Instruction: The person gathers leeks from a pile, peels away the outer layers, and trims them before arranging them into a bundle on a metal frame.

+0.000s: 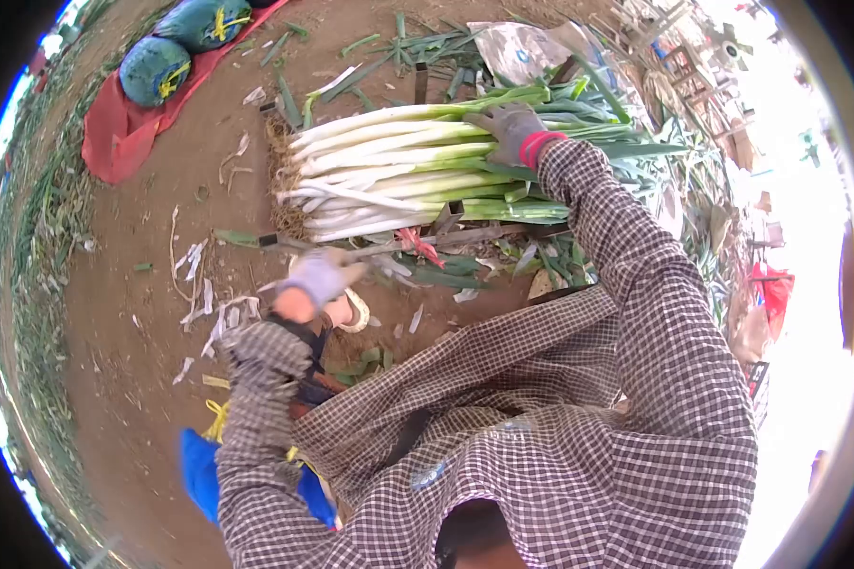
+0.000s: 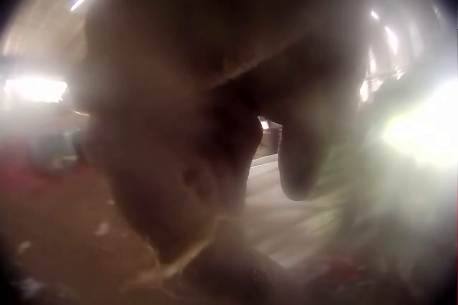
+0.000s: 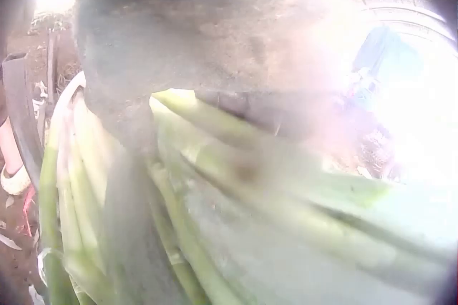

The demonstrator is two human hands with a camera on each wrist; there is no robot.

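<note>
A broad bundle of long green onions (image 1: 380, 171) lies across a low metal rack, roots to the left and leaves to the right. On the pale green part of the stalks rests my right hand (image 1: 509, 131), in a grey glove with a pink cuff, its fingers spread over them. The right wrist view shows the stalks (image 3: 79, 176) close beneath that glove. My left hand (image 1: 321, 275), in a pale lilac glove, is blurred below the root end, near the rack's front bar (image 1: 370, 249). In the left wrist view it is dark, with a gap between thumb and fingers.
Metal posts (image 1: 421, 83) rise around the bundle. Two green bundles (image 1: 155, 71) lie on red cloth (image 1: 114, 142) at upper left. A pale sack (image 1: 520, 52) sits beyond the leaves. Peelings (image 1: 226, 322) litter the dirt floor, and a shoe (image 1: 356, 311) shows below the rack.
</note>
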